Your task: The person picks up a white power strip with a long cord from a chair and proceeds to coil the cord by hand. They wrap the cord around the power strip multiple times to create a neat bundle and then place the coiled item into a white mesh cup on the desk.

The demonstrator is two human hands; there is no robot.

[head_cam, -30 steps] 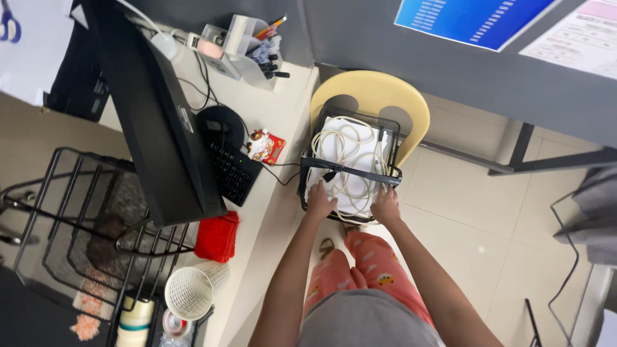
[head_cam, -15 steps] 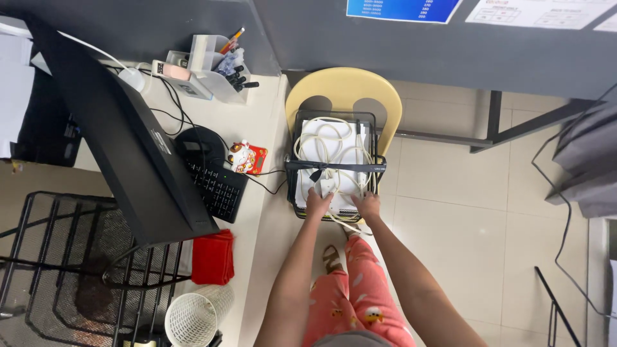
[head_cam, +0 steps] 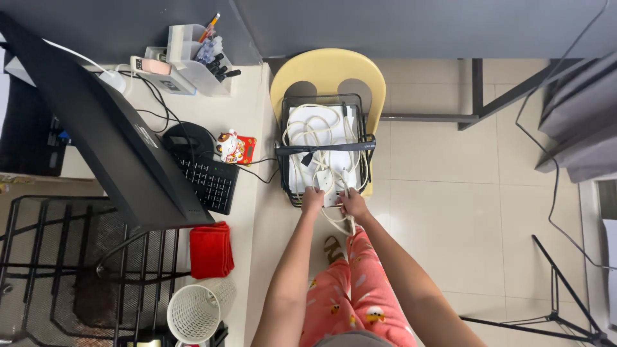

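White cables (head_cam: 321,132) lie coiled in a black wire basket (head_cam: 285,128) that sits on a pale yellow chair (head_cam: 328,71), just right of the worktop (head_cam: 257,115). At the basket's near edge, the left hand (head_cam: 313,199) and right hand (head_cam: 353,204) have their fingers closed on a white cable loop. A black strap (head_cam: 324,148) crosses the basket. Left of the basket stand a keyboard (head_cam: 209,183), a small cat figurine (head_cam: 230,146) and a red cloth (head_cam: 211,249).
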